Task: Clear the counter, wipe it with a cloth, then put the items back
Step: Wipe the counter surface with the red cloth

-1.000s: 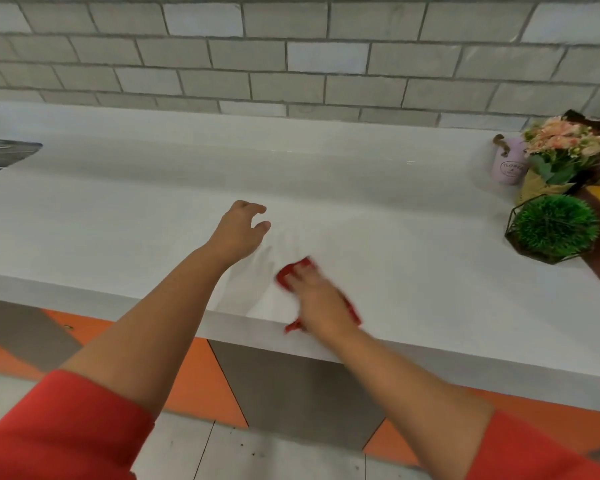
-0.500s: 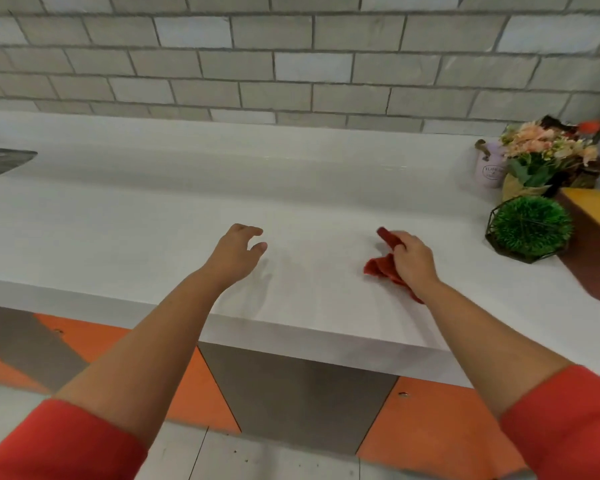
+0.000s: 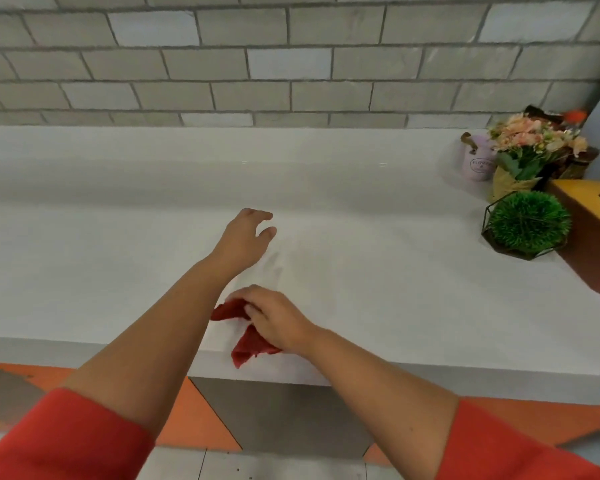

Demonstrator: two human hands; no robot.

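Counter (image 3: 118, 254) runs left to right before you; wall (image 3: 291, 64) stands behind it. Your right hand (image 3: 278, 320) sits on the cloth (image 3: 248, 344) at the counter's front edge, near the middle, with one corner of the cloth hanging over the edge. Your left hand (image 3: 246, 237) is further back, behind the cloth, and your left forearm crosses just left of it. Items cluster at the far right: cup (image 3: 477, 164) at the back, flowers (image 3: 530, 140) just right of it, plant (image 3: 529, 221) in front of the flowers, box (image 3: 589, 237) right of the plant and touching it.
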